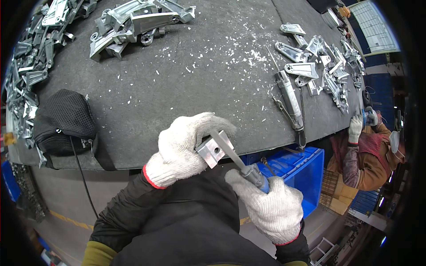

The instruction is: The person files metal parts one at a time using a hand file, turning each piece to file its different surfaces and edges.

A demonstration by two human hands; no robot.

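My left hand point(184, 144), in a white knit glove with a red cuff, is closed round a small silver metal bracket point(210, 153) with a round hole in its face. It is at the table's near edge, in front of my body. My right hand point(276, 206), gloved alike, grips a powered file point(254, 175) with a grey body and a blue section. Its flat blade slants up and left across the bracket; whether it touches the metal I cannot tell. The left fingertips are partly hidden behind the bracket.
A second air tool point(290, 99) lies on the dark table point(177, 95), among white shavings. Castings are heaped at the back point(153, 22), left point(37, 77) and right point(304, 69). A black mesh bag point(64, 119) sits left. A blue bin point(310, 177) stands below the edge; a co-worker point(368, 159) works at right.
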